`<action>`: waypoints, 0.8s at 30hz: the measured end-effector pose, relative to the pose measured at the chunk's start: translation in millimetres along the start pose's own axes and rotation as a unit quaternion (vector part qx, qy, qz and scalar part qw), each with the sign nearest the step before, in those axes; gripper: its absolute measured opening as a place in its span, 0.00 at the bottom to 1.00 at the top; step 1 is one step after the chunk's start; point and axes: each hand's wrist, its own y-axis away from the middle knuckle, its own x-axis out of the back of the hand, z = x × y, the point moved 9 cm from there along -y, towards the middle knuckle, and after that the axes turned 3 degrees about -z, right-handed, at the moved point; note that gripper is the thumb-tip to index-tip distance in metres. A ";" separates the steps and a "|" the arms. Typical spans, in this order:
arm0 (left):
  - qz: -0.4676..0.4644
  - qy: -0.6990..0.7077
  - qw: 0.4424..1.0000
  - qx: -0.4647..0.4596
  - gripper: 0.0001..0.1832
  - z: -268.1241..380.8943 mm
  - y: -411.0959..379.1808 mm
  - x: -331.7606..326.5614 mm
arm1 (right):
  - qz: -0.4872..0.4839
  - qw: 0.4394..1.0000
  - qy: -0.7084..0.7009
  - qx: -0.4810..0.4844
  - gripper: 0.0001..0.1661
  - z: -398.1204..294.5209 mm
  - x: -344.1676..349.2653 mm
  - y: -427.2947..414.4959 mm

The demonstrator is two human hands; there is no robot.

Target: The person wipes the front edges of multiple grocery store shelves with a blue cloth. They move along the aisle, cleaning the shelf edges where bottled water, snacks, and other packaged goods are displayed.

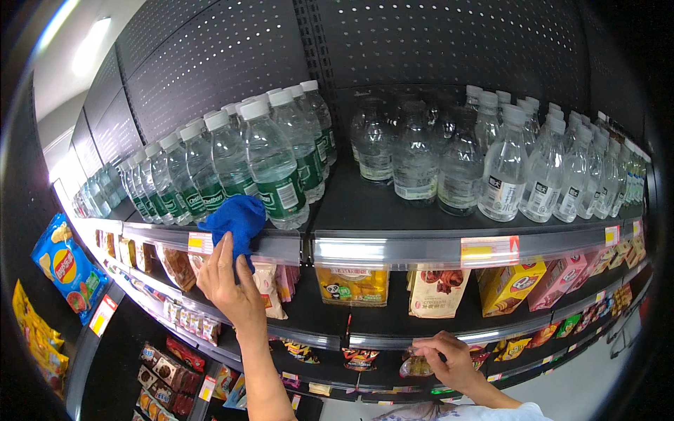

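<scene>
My left hand (231,284) is closed on a blue cloth (239,218), its fingers pressing it against the front edge of the upper shelf. Green-labelled water bottles (276,173) with white caps stand just behind the cloth. Beside the cloth, on the clear shelf-edge strip (274,247), is a yellow-and-white price tag (200,243). Lower and to the right, my right hand (447,363) hovers near the edge of a lower shelf (379,341). Its fingers are loosely bent and apart, with nothing visible in them.
Clear bottles (503,179) crowd the right of the upper shelf, near several dark-topped ones (416,163). Packaged bread (352,287), a croissant bag (439,294) and yellow boxes (513,287) occupy the shelf below. A blue chip bag (68,268) stands at far left.
</scene>
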 end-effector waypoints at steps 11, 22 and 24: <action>0.034 -0.065 0.997 0.036 0.19 -112.0 -11.1 5.5 | -0.053 0.996 0.047 -0.055 0.11 6.6 -28.4 -1.4; 0.018 -0.127 0.985 0.117 0.15 -234.3 -36.4 8.8 | -0.058 0.996 0.059 -0.021 0.06 -0.6 -46.4 -5.8; 0.028 -0.134 0.985 0.109 0.15 -260.4 -42.0 8.5 | -0.063 0.995 0.066 -0.031 0.06 -3.6 -49.7 -7.0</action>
